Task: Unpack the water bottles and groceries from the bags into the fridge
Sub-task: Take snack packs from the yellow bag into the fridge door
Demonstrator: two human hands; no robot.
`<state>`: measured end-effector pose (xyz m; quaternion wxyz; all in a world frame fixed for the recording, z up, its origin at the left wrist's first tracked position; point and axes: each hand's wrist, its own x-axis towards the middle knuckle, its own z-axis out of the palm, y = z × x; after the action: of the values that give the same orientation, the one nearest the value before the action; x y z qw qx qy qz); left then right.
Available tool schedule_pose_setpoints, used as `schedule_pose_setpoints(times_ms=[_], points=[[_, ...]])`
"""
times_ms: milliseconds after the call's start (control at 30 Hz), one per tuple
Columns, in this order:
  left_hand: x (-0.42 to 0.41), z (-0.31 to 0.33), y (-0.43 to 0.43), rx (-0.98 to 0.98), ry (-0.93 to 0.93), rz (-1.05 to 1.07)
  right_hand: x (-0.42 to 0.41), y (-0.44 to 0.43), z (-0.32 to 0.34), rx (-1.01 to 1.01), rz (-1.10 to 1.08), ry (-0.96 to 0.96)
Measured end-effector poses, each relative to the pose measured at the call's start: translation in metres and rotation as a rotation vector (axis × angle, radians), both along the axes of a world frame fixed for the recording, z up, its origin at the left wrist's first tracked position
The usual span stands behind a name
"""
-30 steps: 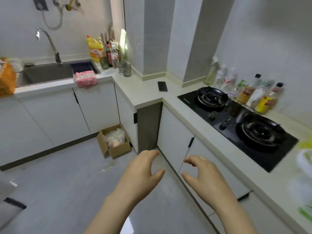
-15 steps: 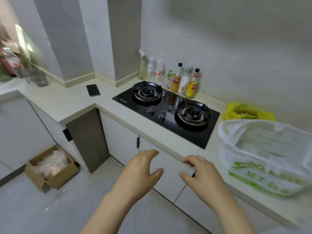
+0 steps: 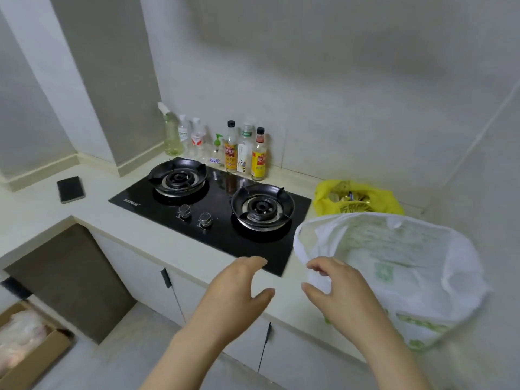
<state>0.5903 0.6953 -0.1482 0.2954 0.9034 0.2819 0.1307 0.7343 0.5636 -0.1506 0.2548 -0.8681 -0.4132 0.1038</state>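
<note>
A large white plastic bag (image 3: pixel 399 266) with green print stands open-mouthed on the counter to the right of the stove. Behind it lies a yellow plastic bag (image 3: pixel 334 206) with wrapped items showing in its mouth. My right hand (image 3: pixel 337 291) hovers at the white bag's left rim, fingers loosely curled and holding nothing; whether it touches the rim I cannot tell. My left hand (image 3: pixel 239 291) is held out beside it over the counter's front edge, fingers relaxed and empty. No fridge or water bottles are in view.
A black two-burner gas stove (image 3: pixel 213 204) is set in the pale counter (image 3: pixel 157 235). Several sauce and spray bottles (image 3: pixel 230 147) line the wall behind it. A dark phone (image 3: pixel 70 189) lies at left. A cardboard box (image 3: pixel 25 350) sits on the floor at lower left.
The view has swung right from the sink corner to the stove and the bags. Both hands have come forward, and the right hand has reached the white bag's rim.
</note>
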Motion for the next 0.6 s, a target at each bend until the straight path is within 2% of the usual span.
schedule_pose_setpoints(times_ms=[300, 600], points=[[0.083, 0.000, 0.030, 0.002, 0.010, -0.103, 0.072, 0.018, -0.011, 0.036, -0.105, -0.004], [0.173, 0.005, 0.096, -0.024, -0.054, -0.225, 0.142, 0.060, -0.004, 0.030, -0.231, -0.030]])
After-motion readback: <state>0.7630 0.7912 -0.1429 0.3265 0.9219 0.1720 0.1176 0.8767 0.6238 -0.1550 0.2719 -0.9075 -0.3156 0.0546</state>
